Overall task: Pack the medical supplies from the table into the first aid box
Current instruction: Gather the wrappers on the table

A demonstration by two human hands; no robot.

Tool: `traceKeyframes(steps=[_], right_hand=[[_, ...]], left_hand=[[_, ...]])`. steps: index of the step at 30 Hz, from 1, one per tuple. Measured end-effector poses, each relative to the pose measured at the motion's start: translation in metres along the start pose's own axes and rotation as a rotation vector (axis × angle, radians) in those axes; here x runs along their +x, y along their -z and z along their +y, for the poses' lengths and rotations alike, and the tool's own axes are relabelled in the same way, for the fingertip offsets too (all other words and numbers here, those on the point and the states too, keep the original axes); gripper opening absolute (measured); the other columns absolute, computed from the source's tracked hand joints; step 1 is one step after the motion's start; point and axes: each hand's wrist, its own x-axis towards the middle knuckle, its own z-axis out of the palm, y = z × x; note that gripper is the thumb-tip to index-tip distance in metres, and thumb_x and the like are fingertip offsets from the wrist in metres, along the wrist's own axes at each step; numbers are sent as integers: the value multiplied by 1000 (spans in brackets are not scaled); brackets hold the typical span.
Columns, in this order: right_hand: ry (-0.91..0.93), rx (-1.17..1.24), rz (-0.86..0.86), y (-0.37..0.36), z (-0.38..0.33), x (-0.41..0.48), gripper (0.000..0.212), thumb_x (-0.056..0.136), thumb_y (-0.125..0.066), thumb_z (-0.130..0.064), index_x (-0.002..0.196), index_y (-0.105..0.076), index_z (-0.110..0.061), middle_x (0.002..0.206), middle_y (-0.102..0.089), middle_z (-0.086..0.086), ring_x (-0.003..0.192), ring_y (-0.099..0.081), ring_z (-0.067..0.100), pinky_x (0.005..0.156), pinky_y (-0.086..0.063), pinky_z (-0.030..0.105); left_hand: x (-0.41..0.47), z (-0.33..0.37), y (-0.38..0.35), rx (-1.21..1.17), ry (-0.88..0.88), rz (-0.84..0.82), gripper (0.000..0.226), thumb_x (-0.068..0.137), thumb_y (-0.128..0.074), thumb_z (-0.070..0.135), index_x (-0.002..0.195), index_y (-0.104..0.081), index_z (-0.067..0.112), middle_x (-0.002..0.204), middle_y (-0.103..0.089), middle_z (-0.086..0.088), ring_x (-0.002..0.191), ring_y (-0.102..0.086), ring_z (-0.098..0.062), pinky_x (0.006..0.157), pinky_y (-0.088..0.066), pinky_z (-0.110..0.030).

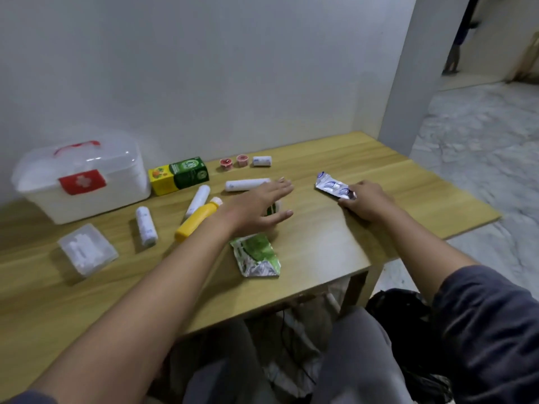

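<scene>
The white first aid box [87, 182] with a red handle stands shut at the table's back left. My left hand [259, 205] hovers open, palm down, over a small green-and-white item [274, 207] that it mostly hides. My right hand [367, 202] grips the near end of a silver blister pack [332, 186] lying on the table. A green foil packet [256, 255] lies near the front edge. White bandage rolls [145, 225] [198, 199] [246, 184] [262, 160], a yellow bottle [197, 220], a green-yellow carton [178, 175] and two pink tape rolls [233, 161] are spread around.
A clear plastic case [87, 249] with white contents sits at the front left. The wooden table [335, 252] backs onto a white wall. Its right edge drops to a marble floor [481, 135]. A dark bag [408, 325] lies below by my legs.
</scene>
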Motion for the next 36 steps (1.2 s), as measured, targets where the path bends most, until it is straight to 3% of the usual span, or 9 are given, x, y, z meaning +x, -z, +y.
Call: traceKeyframes(steps=[2, 5, 11, 17, 20, 22, 30, 34, 36], right_hand=[[-32, 16, 27, -2, -2, -12, 43, 87, -52, -46, 121, -55, -19, 131, -47, 11, 126, -40, 31, 100, -33, 44], [-80, 70, 52, -4, -7, -23, 47, 85, -57, -46, 126, -52, -22, 136, -43, 12, 129, -36, 31, 104, -27, 45], [-123, 199, 74, -6, -9, -42, 56, 75, -69, -45, 123, -53, -21, 133, -41, 15, 129, -34, 33, 105, -28, 44], [-110, 318, 80, -2, 0, -49, 72, 62, -82, -43, 121, -55, -13, 132, -44, 18, 124, -42, 30, 94, -39, 35], [-133, 373, 90, -1, 3, -50, 73, 55, -85, -45, 114, -60, -10, 132, -50, 13, 123, -45, 28, 83, -38, 31], [-144, 396, 97, -1, 5, -52, 71, 54, -86, -46, 110, -62, -9, 132, -52, 12, 121, -46, 28, 80, -36, 30], [-140, 537, 80, 10, 16, -63, 75, 63, -82, -41, 125, -57, -7, 130, -57, 11, 117, -53, 25, 87, -42, 31], [-152, 632, 135, 24, 30, -71, 69, 67, -81, -33, 125, -56, -4, 123, -61, 11, 112, -56, 22, 85, -39, 24], [-131, 652, 184, 37, 42, -74, 68, 67, -81, -33, 124, -58, -3, 127, -61, 13, 117, -55, 24, 85, -38, 26]], left_hand=[[-22, -1, -7, -29, 11, 0, 60, 97, -50, 38, 151, -31, 21, 160, -25, 6, 148, -17, -3, 113, -10, -14], [-45, -1, -17, -27, 46, -91, 59, 96, -50, 38, 150, -31, 28, 161, -24, 8, 148, -18, -6, 121, -17, -30], [-62, -2, -29, 22, 222, -242, 57, 98, -42, 46, 151, -25, 35, 164, -11, 9, 152, -4, -16, 121, 1, -46], [-62, 4, -27, -69, 323, -117, 73, 80, -64, 58, 144, -39, 33, 153, -27, 0, 144, -24, -21, 117, -23, -50], [-61, 4, -27, -205, 444, -41, 84, 65, -79, 56, 137, -47, 27, 143, -33, -6, 135, -35, -23, 114, -34, -44], [-61, 5, -27, -286, 476, 14, 77, 60, -85, 48, 127, -55, 22, 134, -47, -5, 121, -48, -20, 103, -45, -37], [-39, 28, -28, -587, 318, 118, 39, 75, -81, 19, 106, -57, 21, 103, -61, -2, 94, -62, -20, 74, -54, -28], [-11, 53, -23, -665, 217, 133, 33, 83, -73, 17, 107, -52, 27, 104, -61, -9, 91, -64, -25, 77, -56, -35], [9, 70, -19, -707, 144, 131, 34, 84, -68, 8, 107, -51, 27, 97, -59, -13, 78, -62, -23, 67, -56, -33]])
